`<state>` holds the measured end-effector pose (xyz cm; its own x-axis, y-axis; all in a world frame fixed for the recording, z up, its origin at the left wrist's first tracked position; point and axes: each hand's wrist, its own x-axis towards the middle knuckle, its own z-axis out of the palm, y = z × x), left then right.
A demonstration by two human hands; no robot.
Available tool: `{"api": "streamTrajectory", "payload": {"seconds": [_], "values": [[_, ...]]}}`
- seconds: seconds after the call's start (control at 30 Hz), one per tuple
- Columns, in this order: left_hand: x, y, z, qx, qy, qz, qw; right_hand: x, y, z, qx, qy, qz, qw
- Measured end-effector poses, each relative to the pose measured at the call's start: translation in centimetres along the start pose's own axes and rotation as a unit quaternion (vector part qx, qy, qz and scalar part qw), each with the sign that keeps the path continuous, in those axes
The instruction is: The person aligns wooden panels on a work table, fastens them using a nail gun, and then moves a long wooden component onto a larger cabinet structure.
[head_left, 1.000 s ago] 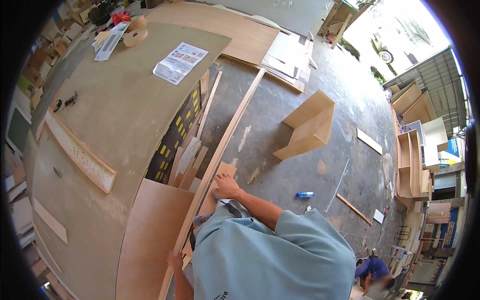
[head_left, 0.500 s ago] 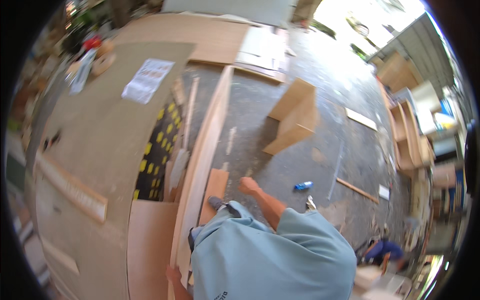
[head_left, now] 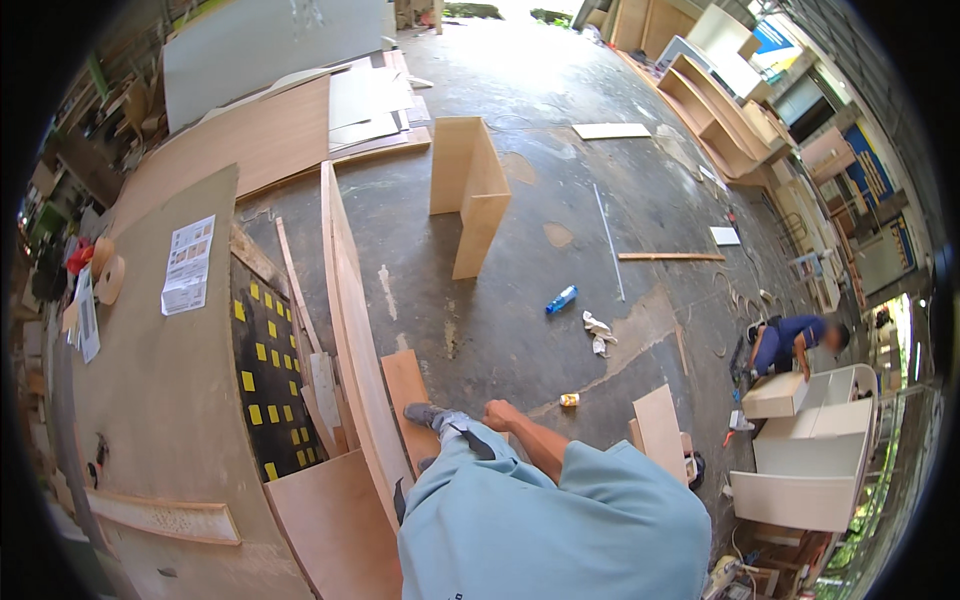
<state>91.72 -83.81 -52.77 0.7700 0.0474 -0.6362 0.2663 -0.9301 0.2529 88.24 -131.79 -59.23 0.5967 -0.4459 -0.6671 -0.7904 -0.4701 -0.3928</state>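
My right hand (head_left: 497, 413) hangs in front of my blue shirt, its fingers curled into a loose fist. No object shows in it, and it touches nothing. Below it are my shoe and a short reddish board (head_left: 402, 375) on the floor. My left hand is out of view, hidden past my body or the lower edge. On that side a long pale wooden board (head_left: 350, 310) runs away from me on its edge, close beside my leg. An L-shaped plywood piece (head_left: 470, 185) stands on the floor ahead.
At left a large worktable (head_left: 140, 390) carries a printed sheet (head_left: 188, 265) and a wooden strip (head_left: 165, 515). A blue bottle (head_left: 562, 299), a crumpled cloth (head_left: 599, 332) and a small can (head_left: 570, 399) lie on the floor. A co-worker (head_left: 795, 345) crouches at right beside a white cabinet (head_left: 810, 460).
The view has swung to the right, bringing the co-worker and cabinet further into it. My left hand, which was at the long board's near end, has gone out of view. My right hand remains closed.
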Motion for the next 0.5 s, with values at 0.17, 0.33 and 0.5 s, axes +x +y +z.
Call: {"api": "streamTrajectory", "payload": {"seconds": [0.17, 0.33, 0.5], "values": [[-0.1, 1.0, 0.2, 0.004, -0.021, 0.028, 0.999, -3.0, 6.4, 2.2, -0.008, 0.002, 0.044, 0.999], [-1.4, 1.1, 0.2, -0.004, -0.024, 0.035, 0.999, -4.7, 6.6, 0.8, -0.015, -0.034, 0.043, 0.998], [-3.6, 1.8, 0.9, -0.027, -0.026, 0.028, 0.999, -1.7, 3.0, -1.4, -0.088, -0.009, -0.047, 0.995]]}}
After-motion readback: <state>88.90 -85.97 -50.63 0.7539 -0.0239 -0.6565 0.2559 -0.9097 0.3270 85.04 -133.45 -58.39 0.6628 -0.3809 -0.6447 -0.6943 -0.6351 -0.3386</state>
